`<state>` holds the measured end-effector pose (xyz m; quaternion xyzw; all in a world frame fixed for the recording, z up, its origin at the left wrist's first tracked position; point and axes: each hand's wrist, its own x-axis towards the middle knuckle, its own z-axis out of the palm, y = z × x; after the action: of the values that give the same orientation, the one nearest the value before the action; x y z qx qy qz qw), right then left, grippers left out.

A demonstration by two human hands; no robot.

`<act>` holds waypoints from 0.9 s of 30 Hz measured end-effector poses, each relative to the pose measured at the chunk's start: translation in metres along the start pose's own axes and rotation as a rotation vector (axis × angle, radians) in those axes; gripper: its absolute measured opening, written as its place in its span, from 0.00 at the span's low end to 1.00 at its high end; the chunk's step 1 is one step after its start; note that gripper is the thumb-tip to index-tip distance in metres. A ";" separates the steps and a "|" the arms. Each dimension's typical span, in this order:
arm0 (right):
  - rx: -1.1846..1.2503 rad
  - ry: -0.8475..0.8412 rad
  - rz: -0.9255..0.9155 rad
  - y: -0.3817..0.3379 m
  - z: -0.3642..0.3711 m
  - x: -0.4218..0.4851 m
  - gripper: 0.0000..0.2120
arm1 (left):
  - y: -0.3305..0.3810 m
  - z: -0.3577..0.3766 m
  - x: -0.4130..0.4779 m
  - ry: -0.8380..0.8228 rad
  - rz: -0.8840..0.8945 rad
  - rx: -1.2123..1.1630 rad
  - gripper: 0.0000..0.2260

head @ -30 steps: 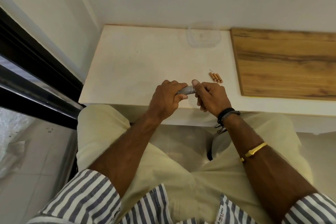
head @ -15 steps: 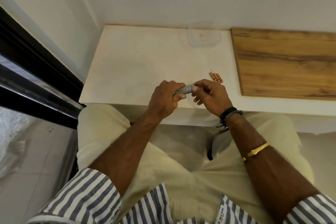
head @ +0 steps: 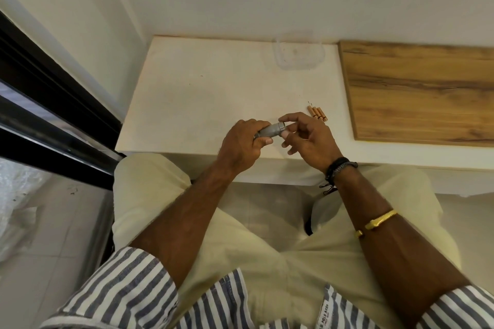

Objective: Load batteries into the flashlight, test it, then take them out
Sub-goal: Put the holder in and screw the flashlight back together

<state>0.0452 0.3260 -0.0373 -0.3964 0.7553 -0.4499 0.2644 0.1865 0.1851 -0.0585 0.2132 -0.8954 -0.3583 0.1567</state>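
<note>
Three batteries (head: pixel 317 113) lying unloaded just beyond right fingertips, on white tabletop (head: pixel 213 93). Left hand (head: pixel 244 141) wrapped round grey flashlight (head: pixel 270 131) barrel; right hand (head: pixel 307 136), a second ago closed over the end, now pinching end cap with thumb and forefinger, other fingers spread. Probably unscrewing cap; loading not yet begun.

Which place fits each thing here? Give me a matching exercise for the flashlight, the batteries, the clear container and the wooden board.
Things:
1. flashlight
2. batteries
3. clear container
4. wooden board

Places:
A. at the back of the white table, by the wall
B. covering the table's right part
C. gripped in the left hand, its end pinched by the right hand
D. lying together on the table beside the board

Pairs: 1-C, 2-D, 3-A, 4-B
</note>
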 end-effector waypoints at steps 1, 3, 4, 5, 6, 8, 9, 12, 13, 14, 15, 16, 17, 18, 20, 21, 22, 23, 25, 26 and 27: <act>-0.024 0.008 -0.014 0.000 0.001 0.000 0.12 | 0.000 -0.001 0.000 -0.005 0.000 -0.006 0.13; -0.092 0.032 -0.028 0.001 0.001 0.000 0.10 | 0.001 0.000 0.000 -0.016 0.003 -0.022 0.13; -0.140 0.041 -0.033 0.001 0.002 0.000 0.09 | 0.002 0.000 0.000 -0.017 0.006 -0.024 0.13; -0.192 0.043 -0.040 0.000 0.002 0.000 0.08 | 0.002 0.000 -0.001 -0.014 0.012 -0.021 0.13; -0.241 0.045 -0.047 -0.001 0.003 0.000 0.10 | 0.003 0.001 -0.001 -0.011 0.022 -0.016 0.13; -0.320 0.057 -0.052 -0.002 0.005 -0.001 0.14 | 0.004 0.003 -0.002 -0.017 0.044 -0.013 0.13; -0.346 0.073 -0.051 -0.002 0.007 -0.001 0.15 | 0.005 0.004 -0.002 -0.025 0.054 -0.018 0.13; -0.380 0.125 -0.016 -0.001 0.008 -0.001 0.21 | 0.008 0.004 -0.002 -0.034 0.068 -0.049 0.13; -0.387 0.132 -0.018 -0.001 0.007 -0.001 0.22 | 0.009 0.004 -0.001 -0.036 0.067 -0.071 0.13; -0.398 0.137 -0.029 -0.001 0.007 -0.001 0.23 | 0.010 0.003 -0.001 -0.044 0.063 -0.102 0.13; -0.414 0.145 -0.044 -0.001 0.007 -0.001 0.25 | 0.011 0.002 0.000 -0.061 0.055 -0.136 0.13; -0.433 0.157 -0.053 -0.002 0.007 -0.001 0.26 | 0.011 0.001 0.001 -0.084 0.047 -0.164 0.13; -0.447 0.171 -0.051 -0.003 0.008 -0.001 0.26 | 0.011 0.000 0.001 -0.107 0.040 -0.184 0.13; -0.451 0.185 -0.037 -0.004 0.009 -0.001 0.27 | 0.011 0.000 0.002 -0.119 0.038 -0.194 0.13; -0.418 0.212 -0.004 -0.006 0.012 0.000 0.29 | 0.011 0.000 0.000 -0.094 0.048 -0.189 0.13; -0.381 0.228 0.009 -0.008 0.014 0.000 0.30 | 0.012 0.000 0.000 -0.061 0.055 -0.177 0.13; -0.339 0.244 0.019 -0.009 0.016 0.000 0.31 | 0.012 0.000 -0.001 -0.023 0.065 -0.159 0.13; -0.299 0.262 0.026 -0.010 0.018 0.000 0.32 | 0.013 0.000 -0.001 0.016 0.076 -0.135 0.13; -0.237 0.308 0.035 -0.014 0.021 0.001 0.31 | 0.014 0.000 0.000 0.085 0.101 -0.082 0.13; -0.216 0.330 0.038 -0.016 0.022 0.002 0.29 | 0.014 0.000 0.000 0.114 0.109 -0.065 0.13; -0.198 0.348 0.038 -0.017 0.024 0.002 0.28 | 0.015 0.001 -0.001 0.138 0.110 -0.058 0.13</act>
<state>0.0683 0.3086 -0.0331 -0.3226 0.8374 -0.4303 0.0981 0.1826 0.1959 -0.0488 0.1833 -0.8819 -0.3594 0.2438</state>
